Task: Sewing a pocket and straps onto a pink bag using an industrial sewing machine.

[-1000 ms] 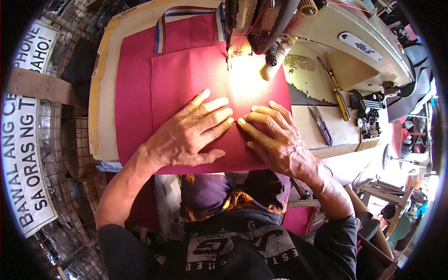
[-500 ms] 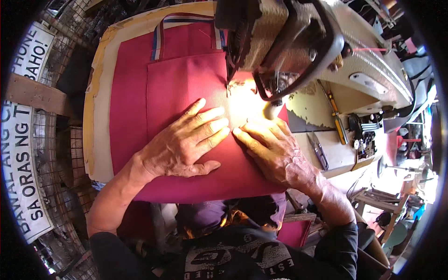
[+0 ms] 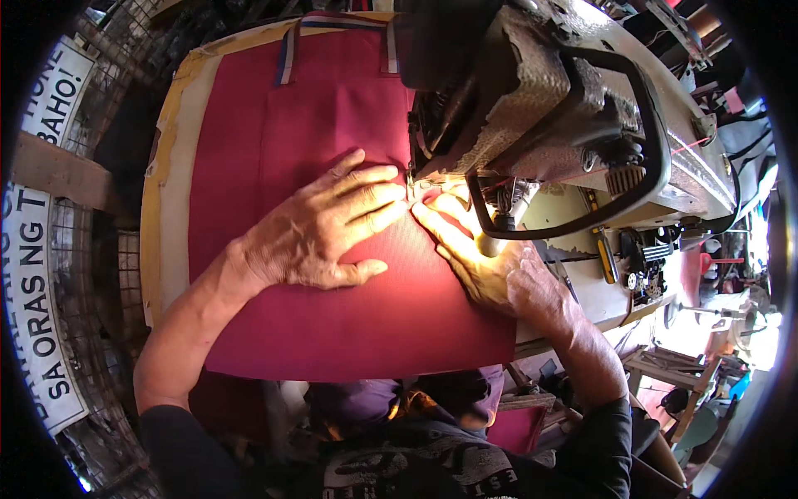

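Observation:
A large maroon fabric panel (image 3: 332, 333) lies on the sewing machine's table, its lower edge hanging toward my lap. A striped webbing handle (image 3: 290, 58) in white, blue and red loops at its far end. My left hand (image 3: 328, 224) rests flat on the panel with fingers spread, just left of the needle area. To the right, my right hand (image 3: 490, 258) presses on the cloth with its fingers stretched out. Both hands' fingertips are close to the presser foot (image 3: 410, 185). The sewing machine head (image 3: 507, 108) partly hides the right fingers.
A dark metal loop guard (image 3: 573, 229) and a small lamp (image 3: 490, 244) sit above my right hand. On the table's right lie a yellow-handled screwdriver (image 3: 607, 258) and a bobbin winder-like black mechanism (image 3: 648, 262). Wire mesh with signs (image 3: 50, 308) stands at the left.
The maroon panel and its webbing handle have slid away from me past the needle. Both hands have moved forward with the cloth, their fingertips now nearer the presser foot.

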Available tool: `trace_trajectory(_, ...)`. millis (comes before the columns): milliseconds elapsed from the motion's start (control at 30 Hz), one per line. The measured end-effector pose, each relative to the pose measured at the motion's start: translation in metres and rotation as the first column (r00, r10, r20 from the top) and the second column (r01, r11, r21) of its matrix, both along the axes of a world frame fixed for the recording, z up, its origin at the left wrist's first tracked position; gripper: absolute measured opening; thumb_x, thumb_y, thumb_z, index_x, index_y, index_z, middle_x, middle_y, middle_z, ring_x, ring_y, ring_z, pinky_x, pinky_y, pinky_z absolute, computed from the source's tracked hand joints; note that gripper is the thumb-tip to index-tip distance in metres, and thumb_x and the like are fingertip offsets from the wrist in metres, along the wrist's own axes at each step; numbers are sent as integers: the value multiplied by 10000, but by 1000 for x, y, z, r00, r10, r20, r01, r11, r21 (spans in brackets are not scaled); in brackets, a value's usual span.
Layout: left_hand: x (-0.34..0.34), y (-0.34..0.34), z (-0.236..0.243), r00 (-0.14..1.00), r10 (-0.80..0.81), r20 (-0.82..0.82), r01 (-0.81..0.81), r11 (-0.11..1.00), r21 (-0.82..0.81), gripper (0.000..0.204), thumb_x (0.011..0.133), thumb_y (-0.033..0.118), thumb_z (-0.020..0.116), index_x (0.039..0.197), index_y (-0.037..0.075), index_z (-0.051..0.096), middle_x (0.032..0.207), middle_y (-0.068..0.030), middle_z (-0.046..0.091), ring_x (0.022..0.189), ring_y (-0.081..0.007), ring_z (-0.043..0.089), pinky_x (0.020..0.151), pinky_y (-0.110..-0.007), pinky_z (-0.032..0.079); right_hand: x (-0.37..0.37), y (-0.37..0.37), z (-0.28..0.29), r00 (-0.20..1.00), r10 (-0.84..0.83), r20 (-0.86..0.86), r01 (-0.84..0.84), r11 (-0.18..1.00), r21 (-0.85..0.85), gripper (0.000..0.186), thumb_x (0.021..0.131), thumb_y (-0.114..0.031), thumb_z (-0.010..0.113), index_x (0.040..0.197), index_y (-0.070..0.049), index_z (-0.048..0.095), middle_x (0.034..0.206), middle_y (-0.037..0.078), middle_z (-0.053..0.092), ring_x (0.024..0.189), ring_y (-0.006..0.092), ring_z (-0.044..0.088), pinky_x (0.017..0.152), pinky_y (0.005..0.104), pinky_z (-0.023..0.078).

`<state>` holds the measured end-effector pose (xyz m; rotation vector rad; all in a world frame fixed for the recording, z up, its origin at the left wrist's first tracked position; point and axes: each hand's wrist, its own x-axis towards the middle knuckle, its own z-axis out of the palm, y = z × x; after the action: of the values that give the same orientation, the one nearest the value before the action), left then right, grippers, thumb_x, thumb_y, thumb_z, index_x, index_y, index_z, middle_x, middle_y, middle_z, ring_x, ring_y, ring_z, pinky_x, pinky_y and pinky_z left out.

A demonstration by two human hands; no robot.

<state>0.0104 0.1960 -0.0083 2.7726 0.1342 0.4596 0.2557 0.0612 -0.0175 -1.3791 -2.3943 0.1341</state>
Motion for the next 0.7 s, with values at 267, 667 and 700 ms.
trace_trajectory(267, 1, 12, -3, 999, -26, 41, 25, 999, 26, 585, 744, 263, 828, 1231, -11, 657, 1276, -136, 629, 1309, -313, 550, 1198, -518, 375, 127, -127, 75, 528, -483, -699, 609, 789, -85, 395, 995, -190, 557, 1358, -60, 642, 1475, 154, 556, 1351, 276, 539, 1136, 453, 408)
trace_trajectory(667, 3, 15, -7, 999, -14, 50, 13, 1000, 28, 629, 763, 333, 800, 1273, -2, 649, 1272, -152, 634, 1231, -363, 585, 1203, -540, 355, 428, -10, 184, 366, -930, -21, 885, 355, -302, 520, 1018, -456, 567, 1219, 3, 705, 1172, 199, 715, 1088, 259, 685, 982, 347, 481)
trace_trajectory(700, 2, 14, -8, 998, -16, 54, 16, 1000, 12, 631, 758, 323, 804, 1271, -8, 647, 1252, -155, 635, 1233, -359, 584, 1207, -541, 350, 425, -14, 181, 475, -879, 38, 877, 470, -102, 519, 1023, -457, 559, 1200, 6, 710, 1120, 187, 724, 1012, 244, 695, 949, 341, 489)
